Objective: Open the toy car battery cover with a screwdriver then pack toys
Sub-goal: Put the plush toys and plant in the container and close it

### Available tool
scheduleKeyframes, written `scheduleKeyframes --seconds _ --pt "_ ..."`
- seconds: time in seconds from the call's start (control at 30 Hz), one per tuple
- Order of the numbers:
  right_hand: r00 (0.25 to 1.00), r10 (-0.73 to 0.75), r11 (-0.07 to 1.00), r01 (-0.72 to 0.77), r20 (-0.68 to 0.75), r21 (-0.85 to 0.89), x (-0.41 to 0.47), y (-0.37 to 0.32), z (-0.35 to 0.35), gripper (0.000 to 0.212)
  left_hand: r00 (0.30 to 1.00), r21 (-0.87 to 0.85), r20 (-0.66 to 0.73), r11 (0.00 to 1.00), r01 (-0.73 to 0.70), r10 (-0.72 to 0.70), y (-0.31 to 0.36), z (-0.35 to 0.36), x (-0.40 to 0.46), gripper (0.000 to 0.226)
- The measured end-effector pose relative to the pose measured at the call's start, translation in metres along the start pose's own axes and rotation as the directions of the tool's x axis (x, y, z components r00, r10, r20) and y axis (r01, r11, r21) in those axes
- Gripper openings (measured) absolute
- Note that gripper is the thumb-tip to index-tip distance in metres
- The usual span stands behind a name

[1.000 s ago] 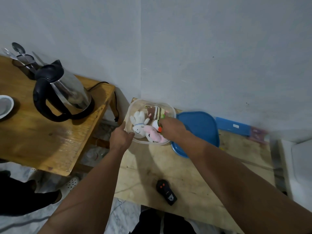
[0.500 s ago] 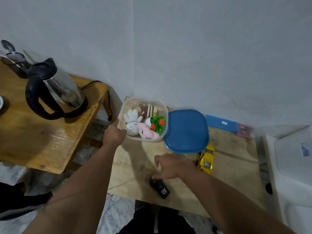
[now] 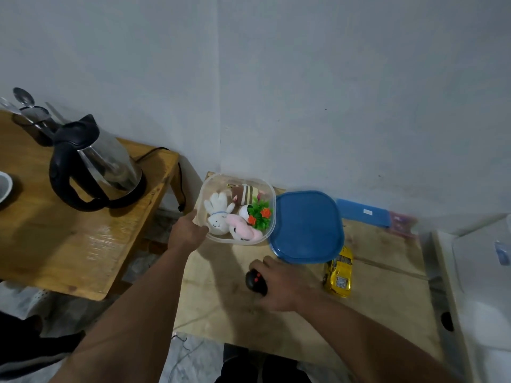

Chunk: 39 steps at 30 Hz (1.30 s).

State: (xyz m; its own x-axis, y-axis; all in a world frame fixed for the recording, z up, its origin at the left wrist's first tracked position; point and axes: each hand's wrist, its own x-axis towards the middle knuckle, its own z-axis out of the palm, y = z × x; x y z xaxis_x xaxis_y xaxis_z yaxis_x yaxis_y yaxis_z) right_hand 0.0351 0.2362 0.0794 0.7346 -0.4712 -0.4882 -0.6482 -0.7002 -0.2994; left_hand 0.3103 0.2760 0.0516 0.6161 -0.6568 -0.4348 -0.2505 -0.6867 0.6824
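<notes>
A clear plastic container (image 3: 269, 189) sits at the far left corner of the low wooden table (image 3: 387, 299). Inside lie a white plush (image 3: 218, 217), a pink plush (image 3: 243, 230), a striped brown toy (image 3: 244, 193) and a small green plant toy with orange flowers (image 3: 260, 214). My left hand (image 3: 188, 230) grips the container's near-left rim. My right hand (image 3: 282, 286) is closed on a black remote control (image 3: 255, 280) with red buttons, lifted just off the table. A yellow toy car (image 3: 338, 272) lies to the right of that hand. The blue lid (image 3: 307, 226) rests beside the container.
A steel kettle with a black handle (image 3: 91, 167) stands on the taller wooden table (image 3: 55, 244) at left, with a cutlery holder (image 3: 30, 114) behind it. A flat blue box (image 3: 362, 212) lies against the wall. A white appliance (image 3: 484, 272) borders the right edge.
My right hand left the container, came back to the near side of the table and closed on the black remote. My left hand stayed on the container's rim.
</notes>
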Motion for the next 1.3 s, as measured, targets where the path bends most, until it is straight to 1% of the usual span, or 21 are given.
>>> scheduleKeyframes --seconds 0.07,0.13,0.2,0.27,0.33,0.4,0.47,0.57,0.63,0.7,0.8,0.9,0.97,1.1,1.17,1.23,1.3 --pt "0.992 0.036 0.999 -0.032 -0.122 0.035 0.014 0.007 -0.033 0.067 1.0 -0.01 0.021 1.0 -0.002 0.002 0.001 -0.004 -0.002 0.049" --pt "0.972 0.105 0.994 -0.106 -0.212 0.004 0.04 0.017 -0.065 0.064 1.0 0.014 0.004 0.999 -0.029 0.029 0.003 -0.004 -0.004 0.051" --pt "0.956 0.163 0.975 -0.194 -0.244 -0.106 0.072 0.025 -0.092 0.059 0.993 0.095 -0.095 0.993 -0.066 0.075 0.009 -0.004 -0.006 0.058" --pt "0.949 0.179 0.947 -0.238 -0.259 -0.217 0.1 0.028 -0.114 0.054 0.969 0.21 -0.209 0.974 -0.089 0.133 0.014 -0.006 -0.002 0.07" --pt "0.953 0.185 0.906 -0.26 -0.242 -0.333 0.121 0.026 -0.128 0.052 0.94 0.32 -0.248 0.936 -0.148 0.234 0.019 -0.007 0.005 0.075" --pt "0.96 0.195 0.86 -0.267 -0.203 -0.435 0.139 0.022 -0.136 0.056 0.914 0.418 -0.22 0.88 -0.226 0.339 0.027 -0.01 0.016 0.075" --pt "0.959 0.212 0.822 -0.278 -0.186 -0.498 0.154 0.017 -0.14 0.055 0.895 0.516 -0.159 0.808 -0.284 0.416 0.034 -0.011 0.029 0.072" --pt "0.961 0.219 0.816 -0.275 -0.168 -0.509 0.172 0.015 -0.139 0.052 0.895 0.637 -0.055 0.707 -0.309 0.442 0.043 -0.013 0.047 0.061" --pt "0.958 0.236 0.814 -0.286 -0.163 -0.506 0.179 0.016 -0.137 0.054 0.886 0.693 0.007 0.637 -0.338 0.464 0.048 -0.015 0.057 0.045" --pt "0.952 0.255 0.833 -0.307 -0.172 -0.46 0.182 0.018 -0.136 0.055 0.871 0.739 0.068 0.561 -0.372 0.487 0.051 -0.016 0.064 0.03" --pt "0.951 0.239 0.884 -0.296 -0.194 -0.363 0.184 0.02 -0.133 0.056 0.876 0.808 0.147 0.455 -0.374 0.459 0.059 -0.016 0.07 0.019" --pt "0.947 0.206 0.918 -0.274 -0.247 -0.287 0.189 0.016 -0.127 0.056 0.901 0.84 0.197 0.407 -0.358 0.386 0.075 -0.011 0.072 0.014" --pt "0.947 0.178 0.911 -0.262 -0.269 -0.319 0.192 0.011 -0.122 0.057 0.91 0.862 0.191 0.381 -0.335 0.368 0.083 -0.007 0.073 0.013" --pt "0.945 0.164 0.877 -0.271 -0.282 -0.397 0.193 0.011 -0.118 0.057 0.906 0.914 0.225 0.246 -0.324 0.358 0.093 0.001 0.078 0.015" --pt "0.941 0.164 0.865 -0.281 -0.296 -0.415 0.193 0.014 -0.12 0.061 0.895 0.918 0.255 0.198 -0.343 0.366 0.095 0.002 0.082 0.015" --pt "0.941 0.158 0.859 -0.28 -0.3 -0.429 0.193 0.016 -0.122 0.066 0.88 0.916 0.266 0.182 -0.358 0.394 0.097 0.003 0.086 0.014" --pt "0.941 0.157 0.862 -0.278 -0.298 -0.424 0.193 0.017 -0.125 0.068 0.876 0.913 0.264 0.189 -0.362 0.404 0.099 0.005 0.089 0.017"
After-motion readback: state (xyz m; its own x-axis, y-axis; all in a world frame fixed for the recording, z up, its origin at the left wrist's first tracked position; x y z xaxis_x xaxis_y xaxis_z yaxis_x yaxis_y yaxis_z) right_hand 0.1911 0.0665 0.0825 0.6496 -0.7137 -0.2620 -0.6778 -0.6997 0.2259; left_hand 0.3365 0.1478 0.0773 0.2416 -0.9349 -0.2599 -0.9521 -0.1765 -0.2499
